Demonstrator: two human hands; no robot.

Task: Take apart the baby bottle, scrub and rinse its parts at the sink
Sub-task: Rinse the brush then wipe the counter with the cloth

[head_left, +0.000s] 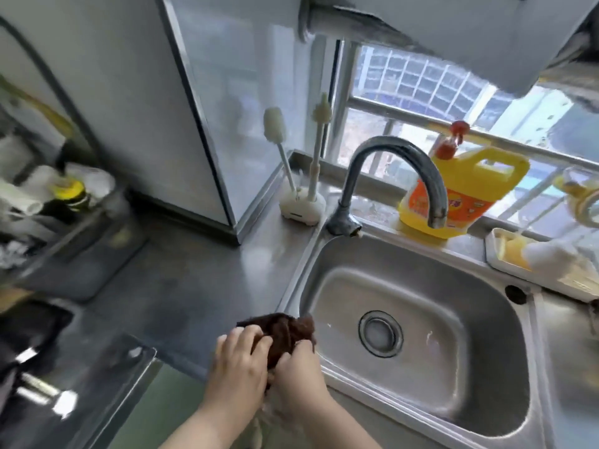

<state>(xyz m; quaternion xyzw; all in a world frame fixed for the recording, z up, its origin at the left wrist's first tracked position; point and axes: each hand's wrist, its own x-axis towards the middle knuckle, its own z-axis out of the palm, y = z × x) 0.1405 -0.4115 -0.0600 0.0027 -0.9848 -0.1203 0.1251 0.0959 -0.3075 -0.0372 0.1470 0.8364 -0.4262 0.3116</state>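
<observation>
At the sink's near-left rim: a dark brown cloth [285,332] is bunched between the left hand [238,364] and the right hand [298,367], over the steel edge where the counter [181,286] meets the sink [421,351].
Left hand fingers: curled over the cloth's left side, clenched on its folds.
Right hand fingers: wrapped round the cloth's lower right part, the thumb tucked into the fabric.
Step in hand (judged): the hands are being dried or the cloth is being wrung; which of the two cannot be told.
How it is done well: the cloth is best kept over the basin so that drips are caught, and both palms are turned through it rather than one side only.
Baby bottle: no bottle is seen in either hand; nothing is made out between the fingers but cloth, and a bottle cannot be picked out anywhere in the blurred view.
Basin: only the drain [381,333] is seen, at 3 o'clock from the hands.
Faucet [395,183]: at 1 o'clock from the hands; no stream is seen.
Bottle brushes [301,176]: upright in their stand at 12 o'clock.
Yellow detergent jug [466,192]: behind the faucet, at 1 o'clock, on the sill.
</observation>
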